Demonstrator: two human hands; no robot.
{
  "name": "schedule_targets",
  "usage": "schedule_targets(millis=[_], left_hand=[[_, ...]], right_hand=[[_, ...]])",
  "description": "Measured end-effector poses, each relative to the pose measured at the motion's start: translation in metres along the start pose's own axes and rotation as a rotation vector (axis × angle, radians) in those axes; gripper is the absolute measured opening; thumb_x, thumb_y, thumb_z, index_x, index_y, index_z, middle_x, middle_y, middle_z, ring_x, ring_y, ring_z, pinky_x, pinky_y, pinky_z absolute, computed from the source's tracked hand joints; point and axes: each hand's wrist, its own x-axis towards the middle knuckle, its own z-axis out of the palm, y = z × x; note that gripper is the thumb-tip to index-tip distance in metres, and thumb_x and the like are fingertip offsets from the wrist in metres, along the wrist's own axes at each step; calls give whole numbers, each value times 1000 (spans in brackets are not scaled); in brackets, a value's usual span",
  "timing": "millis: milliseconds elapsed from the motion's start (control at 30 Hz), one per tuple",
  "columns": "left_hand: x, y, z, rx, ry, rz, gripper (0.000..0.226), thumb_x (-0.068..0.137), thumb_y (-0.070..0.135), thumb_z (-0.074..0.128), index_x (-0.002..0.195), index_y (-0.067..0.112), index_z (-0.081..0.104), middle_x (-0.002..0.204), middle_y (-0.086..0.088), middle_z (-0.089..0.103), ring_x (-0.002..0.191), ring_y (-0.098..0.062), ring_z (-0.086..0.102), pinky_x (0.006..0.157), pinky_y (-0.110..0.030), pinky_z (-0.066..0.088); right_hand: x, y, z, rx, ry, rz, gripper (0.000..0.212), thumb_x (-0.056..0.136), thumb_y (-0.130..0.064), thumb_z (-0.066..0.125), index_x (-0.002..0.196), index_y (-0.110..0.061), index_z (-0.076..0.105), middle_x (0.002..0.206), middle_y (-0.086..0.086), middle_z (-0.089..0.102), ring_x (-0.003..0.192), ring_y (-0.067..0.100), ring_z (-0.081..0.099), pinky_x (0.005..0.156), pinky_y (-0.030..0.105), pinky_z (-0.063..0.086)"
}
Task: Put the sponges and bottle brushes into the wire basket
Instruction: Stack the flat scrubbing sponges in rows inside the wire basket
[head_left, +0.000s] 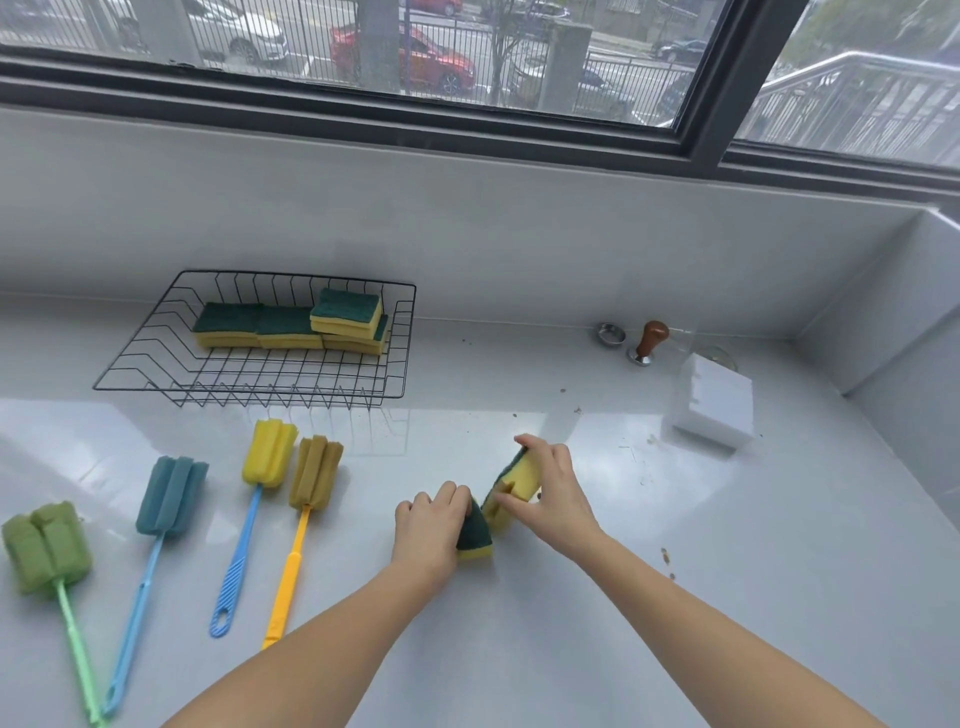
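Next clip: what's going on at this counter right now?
A person is tidying sponges into a wire basket. Each hand has a grip on one yellow-and-green sponge: the left hand on one at the counter, the right hand tilting another up. Several sponges already sit in the basket. Four bottle brushes lie on the counter, outside it.

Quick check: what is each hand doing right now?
Left hand: closed on a sponge on the counter.
Right hand: closed on a second sponge, tilted up.

Both hands (488, 512) closed — gripping
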Motion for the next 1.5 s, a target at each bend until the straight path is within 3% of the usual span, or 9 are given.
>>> schedule_targets(millis=[133,367,533,667,800,900,1167,1333,1500], left_hand=[[-2,-1,2,-11,26,8,42,73,-5,47,107,20,41,113,0,49,94,-28,51,77,-35,34],[-4,-9,15,-96,86,32,45,72,-2,49,109,23,45,112,2,50,94,-24,49,84,-31,34],[-9,-9,20,-142,117,60,48,71,-1,50,112,23,46,113,2,49,98,-22,47,88,-27,31],[-10,-16,14,-215,30,127,48,73,9,55,118,21,45,122,0,45,106,-24,46,96,-29,32],[-14,-24,6,-294,-33,173,48,79,24,60,125,22,44,134,-3,40,119,-26,40,105,-31,30],[-19,-34,5,-269,-9,242,49,79,19,59,126,22,45,135,-2,42,123,-23,40,105,-30,30],[-24,-82,-22,-337,105,247,43,67,15,56,108,24,49,121,7,49,110,-18,46,91,-25,34],[-9,-132,-72,-339,238,278,37,63,9,58,97,23,53,122,5,51,113,-17,45,96,-28,37],[4,-183,-114,-326,291,303,31,65,5,62,87,25,53,125,6,50,114,-17,44,95,-27,38]], right_hand=[[-11,20,-1,90,31,-43,55,73,-28,75,119,-34,46,113,-9,44,103,-4,47,82,17,42],[-32,57,-17,-239,-39,13,48,71,-20,69,109,-31,41,111,-12,48,108,17,46,79,28,43],[-39,58,-6,-429,-48,-48,56,67,-44,72,112,-25,45,128,-7,45,121,17,40,92,32,42],[-34,52,-3,-450,-94,-177,43,75,-39,70,113,-30,52,142,-8,43,132,15,37,107,36,33],[-28,42,-2,-430,-134,-200,33,75,-29,71,104,-28,55,118,-12,59,112,17,49,92,34,41],[-21,30,-3,-472,-162,-198,27,73,-24,69,97,-27,56,104,-13,63,99,18,53,83,30,41],[-3,-18,19,-413,-174,-288,28,69,-18,67,91,-29,54,93,-20,59,90,10,49,82,27,40],[22,-78,38,-372,-89,-358,33,67,-11,70,92,-27,56,106,-17,61,105,12,54,88,37,44],[48,-130,56,-392,-73,-373,34,71,-18,71,93,-35,51,112,-25,54,112,2,46,83,31,28]])
